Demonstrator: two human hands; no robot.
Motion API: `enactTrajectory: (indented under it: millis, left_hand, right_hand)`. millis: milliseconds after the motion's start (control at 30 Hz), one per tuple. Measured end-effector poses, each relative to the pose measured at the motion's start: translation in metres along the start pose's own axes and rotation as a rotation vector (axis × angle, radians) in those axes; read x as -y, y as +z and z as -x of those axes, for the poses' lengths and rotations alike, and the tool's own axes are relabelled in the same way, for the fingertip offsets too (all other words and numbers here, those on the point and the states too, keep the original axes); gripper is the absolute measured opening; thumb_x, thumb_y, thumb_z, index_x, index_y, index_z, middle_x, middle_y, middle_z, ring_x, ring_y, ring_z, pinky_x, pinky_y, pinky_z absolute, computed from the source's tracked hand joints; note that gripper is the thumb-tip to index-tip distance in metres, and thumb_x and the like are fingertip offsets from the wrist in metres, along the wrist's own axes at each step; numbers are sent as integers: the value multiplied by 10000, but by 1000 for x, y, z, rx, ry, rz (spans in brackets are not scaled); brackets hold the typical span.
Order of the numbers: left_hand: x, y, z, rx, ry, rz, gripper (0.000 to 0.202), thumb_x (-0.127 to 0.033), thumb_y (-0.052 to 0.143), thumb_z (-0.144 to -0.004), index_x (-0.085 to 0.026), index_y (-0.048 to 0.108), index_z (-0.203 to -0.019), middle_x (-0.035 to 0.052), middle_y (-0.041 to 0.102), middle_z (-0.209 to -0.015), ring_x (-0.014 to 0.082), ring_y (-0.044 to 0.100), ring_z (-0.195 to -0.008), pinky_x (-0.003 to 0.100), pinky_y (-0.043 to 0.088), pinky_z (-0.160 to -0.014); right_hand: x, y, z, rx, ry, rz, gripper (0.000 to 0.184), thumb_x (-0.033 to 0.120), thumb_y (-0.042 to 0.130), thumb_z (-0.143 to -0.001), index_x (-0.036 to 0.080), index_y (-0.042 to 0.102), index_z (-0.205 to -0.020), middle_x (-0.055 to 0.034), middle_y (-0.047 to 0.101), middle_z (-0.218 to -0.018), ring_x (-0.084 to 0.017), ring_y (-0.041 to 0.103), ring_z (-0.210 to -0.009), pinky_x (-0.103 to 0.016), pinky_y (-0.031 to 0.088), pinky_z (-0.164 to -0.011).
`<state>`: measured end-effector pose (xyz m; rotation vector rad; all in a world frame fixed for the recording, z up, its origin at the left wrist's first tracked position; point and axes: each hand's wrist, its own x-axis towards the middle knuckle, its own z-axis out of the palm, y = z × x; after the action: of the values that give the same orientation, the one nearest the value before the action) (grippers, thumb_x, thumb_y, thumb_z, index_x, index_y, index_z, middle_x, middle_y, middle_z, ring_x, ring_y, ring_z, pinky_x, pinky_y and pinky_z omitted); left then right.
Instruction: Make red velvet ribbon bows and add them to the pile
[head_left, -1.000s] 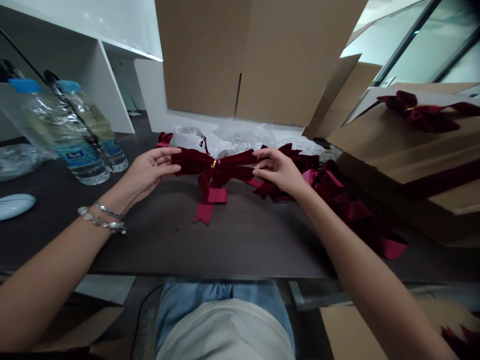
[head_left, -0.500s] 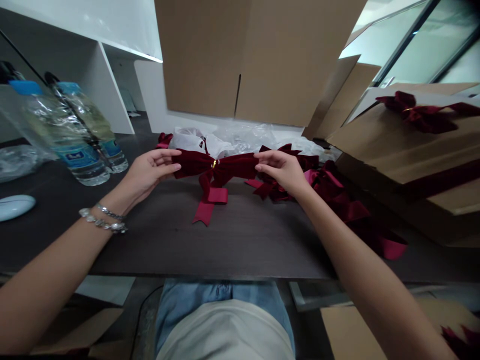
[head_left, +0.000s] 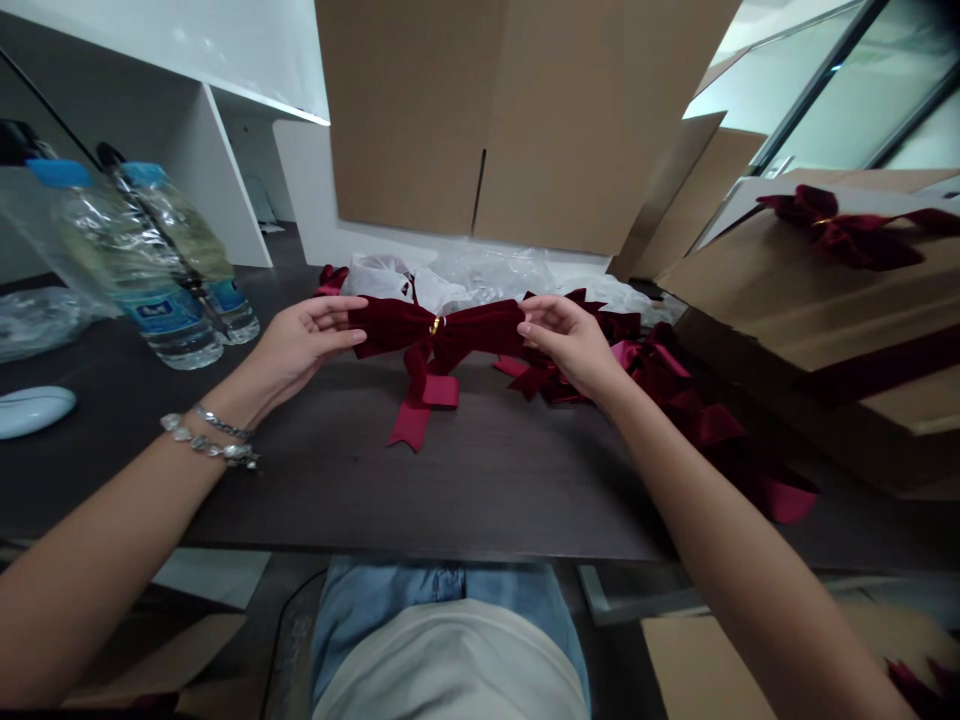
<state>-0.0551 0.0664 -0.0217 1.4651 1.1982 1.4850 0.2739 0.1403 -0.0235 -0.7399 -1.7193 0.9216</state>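
**Velvet bow (head_left: 397,325) held between both hands**

Left hand (head_left: 304,340) narrow, fingers pressed against left loop; right hand (head_left: 570,345) also narrow, pinching right loop. Bow over middle of dark table (head_left: 450,490), with gold ring (head_left: 436,325) at knot and tails (head_left: 420,410) hanging down onto table. Just behind, more red bows (head_left: 551,380) and plastic wrap (head_left: 495,270). Near left hand, two water bottles (head_left: 169,300). At right, one more bow (head_left: 847,240) on cardboard box (head_left: 817,310).
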Motion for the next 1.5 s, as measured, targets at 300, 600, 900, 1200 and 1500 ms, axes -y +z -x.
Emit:
enactTrajectory:
  millis: [300, 600, 900, 1200, 1500]
  left_hand:
    - [-5, 3, 3, -25, 16, -37, 452, -207, 808, -644, -184, 692, -1080, 84, 677, -1170, 175, 653, -1022, 230, 580, -806]
    - [-4, 1, 2, -41, 17, -46, 422, -217, 789, -669, -184, 679, -1075, 85, 683, -1147, 191, 653, -1052, 279, 580, -873]
    - [-3, 1, 1, -32, -12, 11, 405, -185, 783, -674, -188, 689, -1068, 78, 695, -1122, 170, 665, -1002, 249, 581, -844]
    - [-2, 1, 1, -16, -9, -23, 440, -215, 794, -673, -178, 680, -1096, 88, 680, -1154, 179, 654, -1027, 243, 580, -830]
    - [-5, 1, 1, 35, -42, 31, 475, -165, 790, -656, -174, 675, -1117, 87, 672, -1195, 179, 644, -1067, 223, 577, -831]
  right_hand:
    - [3, -4, 1, 11, -24, 125, 265, 376, 761, -754, 228, 754, -974, -47, 707, -1021, -172, 641, -913, -341, 524, -848]
    - [6, -7, 1, 73, -16, 107, 353, 372, 783, -724, 206, 733, -1032, -67, 699, -1062, -201, 653, -981, -389, 534, -918]
    - [10, -8, 3, 114, 9, 50, 361, 309, 809, -687, 193, 726, -1020, -66, 703, -1033, -182, 665, -948, -375, 555, -912]
    - [9, -5, 1, 25, -32, 116, 267, 310, 793, -708, 199, 751, -947, -62, 715, -991, -195, 674, -919, -386, 554, -886]
    - [6, -8, 0, -21, -21, 129, 322, 356, 806, -685, 184, 754, -952, -63, 722, -957, -190, 675, -889, -357, 559, -843]
